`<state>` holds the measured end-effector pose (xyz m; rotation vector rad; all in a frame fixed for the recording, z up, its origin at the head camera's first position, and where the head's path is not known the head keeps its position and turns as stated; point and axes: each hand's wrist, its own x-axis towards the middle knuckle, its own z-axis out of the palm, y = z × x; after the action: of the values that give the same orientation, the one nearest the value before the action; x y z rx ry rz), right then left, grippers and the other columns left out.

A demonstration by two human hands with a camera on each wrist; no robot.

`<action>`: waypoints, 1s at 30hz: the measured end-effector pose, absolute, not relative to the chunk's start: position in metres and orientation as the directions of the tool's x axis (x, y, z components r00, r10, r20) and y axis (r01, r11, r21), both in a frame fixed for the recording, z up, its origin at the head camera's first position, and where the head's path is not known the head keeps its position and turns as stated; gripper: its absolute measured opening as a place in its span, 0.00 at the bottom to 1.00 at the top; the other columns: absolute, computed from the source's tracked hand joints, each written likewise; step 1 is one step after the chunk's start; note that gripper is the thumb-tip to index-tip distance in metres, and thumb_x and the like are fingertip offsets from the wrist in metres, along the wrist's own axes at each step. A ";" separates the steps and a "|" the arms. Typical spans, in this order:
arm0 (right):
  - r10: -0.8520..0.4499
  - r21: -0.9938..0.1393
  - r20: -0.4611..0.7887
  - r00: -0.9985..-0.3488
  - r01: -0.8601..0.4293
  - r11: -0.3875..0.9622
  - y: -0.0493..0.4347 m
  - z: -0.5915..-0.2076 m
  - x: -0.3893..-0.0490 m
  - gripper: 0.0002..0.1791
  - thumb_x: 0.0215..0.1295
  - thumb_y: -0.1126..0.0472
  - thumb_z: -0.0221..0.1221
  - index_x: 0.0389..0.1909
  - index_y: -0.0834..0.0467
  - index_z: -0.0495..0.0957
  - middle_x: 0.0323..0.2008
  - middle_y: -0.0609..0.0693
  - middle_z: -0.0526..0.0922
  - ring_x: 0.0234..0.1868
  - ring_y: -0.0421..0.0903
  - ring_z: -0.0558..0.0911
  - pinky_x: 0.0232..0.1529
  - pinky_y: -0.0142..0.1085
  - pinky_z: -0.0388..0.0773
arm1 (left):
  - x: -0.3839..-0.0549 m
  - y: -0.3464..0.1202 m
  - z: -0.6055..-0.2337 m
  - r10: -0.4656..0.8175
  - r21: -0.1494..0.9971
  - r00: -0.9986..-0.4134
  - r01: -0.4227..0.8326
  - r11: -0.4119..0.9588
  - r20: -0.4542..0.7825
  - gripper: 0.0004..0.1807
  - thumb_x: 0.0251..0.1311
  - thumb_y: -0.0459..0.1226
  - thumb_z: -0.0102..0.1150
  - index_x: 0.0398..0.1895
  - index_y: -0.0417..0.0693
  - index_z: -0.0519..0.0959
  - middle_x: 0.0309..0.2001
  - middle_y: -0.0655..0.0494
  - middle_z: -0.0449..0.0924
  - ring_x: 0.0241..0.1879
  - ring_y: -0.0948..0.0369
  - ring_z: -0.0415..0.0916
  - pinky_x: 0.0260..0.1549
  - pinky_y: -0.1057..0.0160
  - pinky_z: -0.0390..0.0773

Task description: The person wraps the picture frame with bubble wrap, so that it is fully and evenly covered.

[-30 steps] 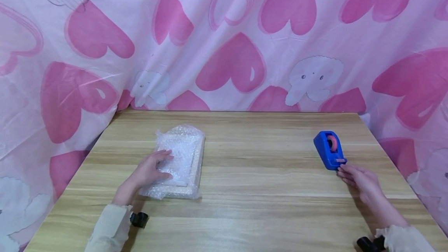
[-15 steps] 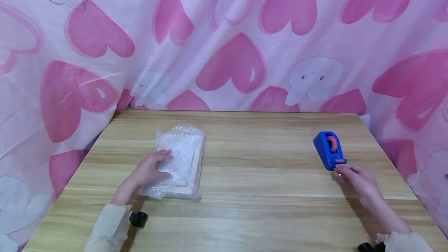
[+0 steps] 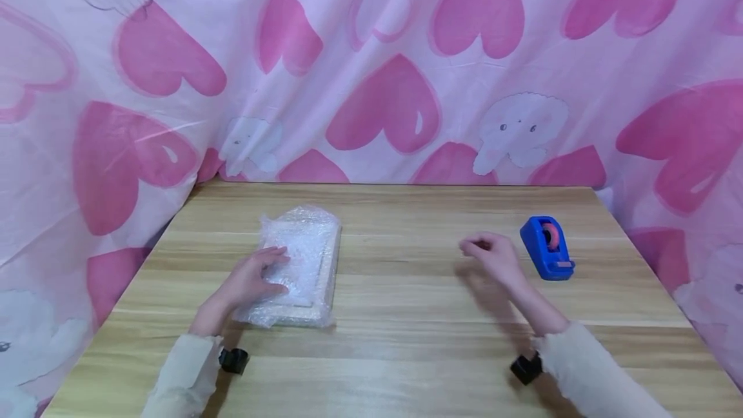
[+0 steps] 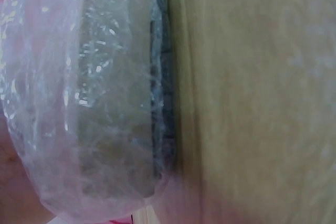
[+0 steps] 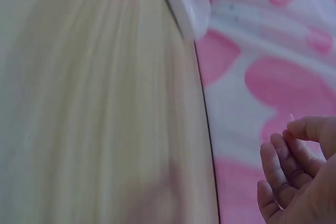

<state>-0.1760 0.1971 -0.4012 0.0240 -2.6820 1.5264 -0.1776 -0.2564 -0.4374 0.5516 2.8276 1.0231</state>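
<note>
The parcel (image 3: 304, 269) points away lengthwise under the spread left hand (image 3: 248, 278). Well rightward, the right hand (image 3: 498, 257) pinches a clear sliver (image 5: 292, 116).

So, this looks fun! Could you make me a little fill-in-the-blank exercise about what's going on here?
1. The hand resting on the bubble-wrapped package is the person's ____ one.
2. The right hand is near a tape dispenser whose body is ____.
3. The cloth behind the table is printed with large pink ____.

Missing words: left; blue; hearts.
</note>
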 end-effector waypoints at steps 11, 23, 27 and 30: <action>-0.123 -0.934 0.078 -0.989 -0.115 0.338 0.084 -0.403 -0.206 0.08 0.55 0.65 0.61 0.32 0.67 0.81 0.25 0.53 0.82 0.26 0.37 0.76 0.29 0.28 0.73 | -0.180 -0.255 -0.438 0.362 0.623 -0.931 0.304 0.720 0.037 0.28 0.40 0.34 0.71 0.50 0.38 0.76 0.61 0.43 0.66 0.62 0.43 0.57 0.60 0.43 0.57; -0.186 -0.955 0.071 -0.980 -0.120 0.271 0.013 -0.420 -0.218 0.06 0.54 0.67 0.60 0.29 0.66 0.81 0.23 0.51 0.80 0.24 0.38 0.74 0.27 0.27 0.74 | -0.180 -0.255 -0.437 0.353 0.630 -0.935 0.287 0.721 0.022 0.30 0.39 0.35 0.71 0.51 0.38 0.75 0.61 0.44 0.66 0.62 0.43 0.57 0.60 0.43 0.56; -0.202 -0.943 0.099 -0.974 -0.157 0.294 -0.005 -0.425 -0.221 0.05 0.54 0.67 0.60 0.28 0.66 0.81 0.24 0.52 0.80 0.25 0.37 0.73 0.27 0.27 0.74 | -0.181 -0.256 -0.436 0.360 0.620 -0.932 0.304 0.724 0.036 0.30 0.39 0.35 0.72 0.51 0.37 0.75 0.60 0.43 0.67 0.62 0.44 0.57 0.61 0.44 0.55; -0.220 -0.921 0.122 -0.968 -0.193 0.337 -0.019 -0.427 -0.223 0.04 0.53 0.67 0.61 0.28 0.64 0.81 0.25 0.52 0.81 0.25 0.38 0.73 0.28 0.26 0.74 | -0.181 -0.256 -0.436 0.363 0.619 -0.931 0.309 0.722 0.041 0.30 0.39 0.35 0.71 0.50 0.37 0.75 0.60 0.42 0.67 0.62 0.44 0.57 0.61 0.44 0.55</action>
<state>-0.2225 -0.0192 -0.4270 0.3998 -2.5885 1.7778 -0.1810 -0.2561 -0.4357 0.5548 2.8375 0.9962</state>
